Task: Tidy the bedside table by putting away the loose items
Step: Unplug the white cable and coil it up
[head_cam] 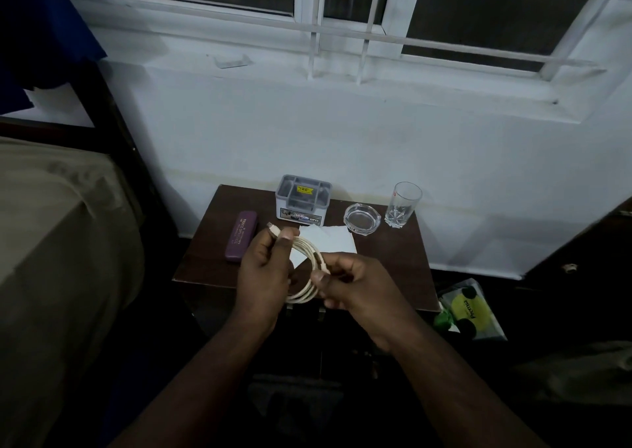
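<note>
Left hand (265,263) pinches the plug end of a coiled white charging cable (309,269), right hand (349,285) grips the loops, both above the dark wooden bedside table (205,259). Cable looks light and floppy, probably springs open, so pinching across all the loops seems safest.

From where I stand, the person's two bare forearms reach in from below with no sleeve, watch, bracelet or ring showing on either, the bare left hand (265,269) and bare right hand (352,285) both ungloved, with short, plain, unpainted nails on the thumbs.
</note>
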`<state>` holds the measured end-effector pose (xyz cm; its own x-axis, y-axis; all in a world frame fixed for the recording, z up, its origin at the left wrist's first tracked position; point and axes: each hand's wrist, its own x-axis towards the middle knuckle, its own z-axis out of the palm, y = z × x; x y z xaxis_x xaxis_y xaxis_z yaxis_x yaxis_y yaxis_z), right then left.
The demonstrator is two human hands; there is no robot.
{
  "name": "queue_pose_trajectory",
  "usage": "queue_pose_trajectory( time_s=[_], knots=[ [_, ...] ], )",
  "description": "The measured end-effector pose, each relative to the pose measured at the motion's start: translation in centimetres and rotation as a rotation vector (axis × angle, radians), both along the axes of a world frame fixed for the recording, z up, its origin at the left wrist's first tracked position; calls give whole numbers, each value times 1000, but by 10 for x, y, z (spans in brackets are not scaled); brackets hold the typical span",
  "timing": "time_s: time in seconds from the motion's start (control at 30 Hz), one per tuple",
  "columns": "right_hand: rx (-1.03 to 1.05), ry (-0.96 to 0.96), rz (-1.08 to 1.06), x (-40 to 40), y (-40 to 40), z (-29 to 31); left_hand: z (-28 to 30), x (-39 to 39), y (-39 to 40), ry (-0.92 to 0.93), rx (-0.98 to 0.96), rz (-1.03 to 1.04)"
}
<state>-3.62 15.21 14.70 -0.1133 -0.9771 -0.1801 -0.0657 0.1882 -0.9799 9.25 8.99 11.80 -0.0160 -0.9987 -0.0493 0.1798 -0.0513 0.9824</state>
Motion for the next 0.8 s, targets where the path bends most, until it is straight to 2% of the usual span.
queue_pose_trajectory(
  time_s=[0.07,0.13,0.23,0.3,0.33,0.4,0.53,0.63,0.7,0.73,0.8],
  knots=[
    [-11,69,-23,-3,0,0,0,2,1,-104,-89,0],
    [8,40,-61,-6,-1,3,0,6,2,-230,-173,-21],
    [125,-233,-59,-11,-3,11,-10,12,-1,-342,-207,9],
    [208,-418,-15,-9,-2,17,-12,11,-1,-338,-210,44],
    [232,-449,12,-6,-2,17,-12,8,0,-315,-204,57],
    [215,-345,53,3,-4,12,-10,3,2,-244,-159,64],
    [-78,249,-54,14,-11,-7,-7,-5,3,-128,-57,76],
    [-235,536,-174,14,-12,-15,-7,-7,5,-70,-30,77],
    [-238,592,-224,14,-14,-21,-4,-9,8,-50,-39,57],
    [-204,553,-249,14,-16,-25,-1,-11,11,-9,-27,45],
    [-74,290,-248,13,-18,-25,3,-14,14,95,25,13]
  ],
)
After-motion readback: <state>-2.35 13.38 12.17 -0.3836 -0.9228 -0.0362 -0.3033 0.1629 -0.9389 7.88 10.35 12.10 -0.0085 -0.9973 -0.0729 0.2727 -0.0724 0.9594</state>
